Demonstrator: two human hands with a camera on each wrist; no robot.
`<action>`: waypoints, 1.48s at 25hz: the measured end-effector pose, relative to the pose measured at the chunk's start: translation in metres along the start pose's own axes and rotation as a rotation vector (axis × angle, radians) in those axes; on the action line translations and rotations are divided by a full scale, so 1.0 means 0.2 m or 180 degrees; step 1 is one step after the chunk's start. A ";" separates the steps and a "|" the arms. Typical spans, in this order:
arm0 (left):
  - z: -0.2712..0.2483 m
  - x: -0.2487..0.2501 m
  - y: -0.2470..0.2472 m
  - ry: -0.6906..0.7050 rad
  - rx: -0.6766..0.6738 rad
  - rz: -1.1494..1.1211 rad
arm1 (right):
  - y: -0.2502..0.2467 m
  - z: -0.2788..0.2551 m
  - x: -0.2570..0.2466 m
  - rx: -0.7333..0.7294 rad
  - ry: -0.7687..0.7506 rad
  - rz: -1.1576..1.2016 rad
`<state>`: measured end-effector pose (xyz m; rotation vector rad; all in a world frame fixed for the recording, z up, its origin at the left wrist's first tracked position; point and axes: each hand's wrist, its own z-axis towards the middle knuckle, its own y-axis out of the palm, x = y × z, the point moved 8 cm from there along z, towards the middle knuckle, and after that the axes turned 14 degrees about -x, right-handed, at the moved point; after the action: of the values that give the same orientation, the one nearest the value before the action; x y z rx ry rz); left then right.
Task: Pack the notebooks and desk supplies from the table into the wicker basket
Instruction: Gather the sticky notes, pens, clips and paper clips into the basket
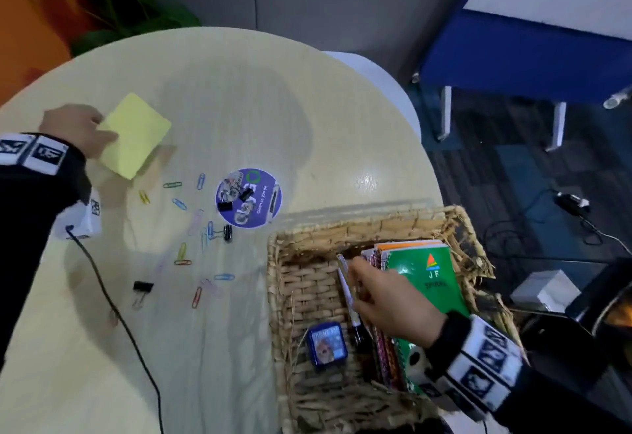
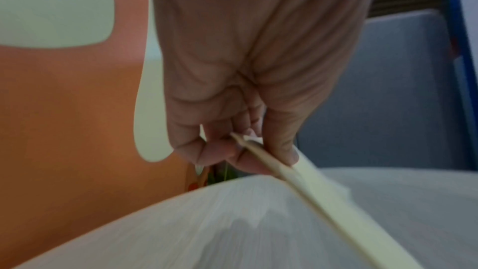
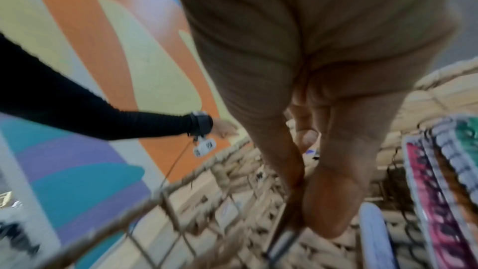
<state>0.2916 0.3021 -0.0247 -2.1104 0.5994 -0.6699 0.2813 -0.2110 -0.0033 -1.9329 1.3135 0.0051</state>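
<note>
The left hand (image 1: 77, 132) pinches a yellow sticky-note pad (image 1: 135, 136) above the round pale table (image 1: 307, 98), left of the wicker basket (image 1: 301, 283). The right hand (image 1: 390, 300), inside the basket, grips pens (image 1: 347, 288) beside notebooks (image 1: 429, 279) marked "JF SPIRAL". Paper clips (image 1: 191, 228) lie loose near a sticker (image 1: 248, 197) reading "Clean as you go". Only the wrist views show an orange wall (image 2: 64, 109).

The pale round surface (image 1: 239, 98) carries scattered paper clips (image 1: 201, 181), binder clips (image 1: 143, 286), a round sticker (image 1: 248, 197) and the wicker basket (image 1: 369, 221).
</note>
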 end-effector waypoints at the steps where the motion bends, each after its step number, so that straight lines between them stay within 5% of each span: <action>1: -0.10 0.03 -0.06 0.0126 0.0170 -0.0214 | 0.05 0.03 0.00 -0.0030 0.0042 -0.0125; 7: -0.92 0.37 -0.09 0.1125 0.0643 -0.0984 | 0.24 0.19 0.00 -0.0321 0.0208 -0.0380; 14: -1.64 0.68 0.34 0.1399 -0.0143 -0.1456 | 0.30 0.19 -0.01 -0.0532 0.0389 -0.0701; 19: -1.67 0.89 0.57 0.1614 -0.0210 -0.1178 | 0.25 0.10 -0.03 -0.0554 0.0429 -0.0775; 23: -1.60 1.20 0.66 0.2093 -0.0116 0.0634 | 0.08 -0.11 -0.01 -0.0141 0.0189 -0.0675; 29: -1.48 1.46 0.87 0.1712 -0.0609 0.2906 | -0.05 -0.45 0.11 0.0267 -0.0073 -0.0094; 37: -1.31 1.43 1.04 0.1528 -0.1159 0.2782 | -0.01 -0.51 0.24 0.0285 -0.0037 0.0065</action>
<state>0.2987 -0.1363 0.0126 -1.7135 1.8780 -0.5637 0.2641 -0.3095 0.0476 -1.8415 1.3039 -0.0319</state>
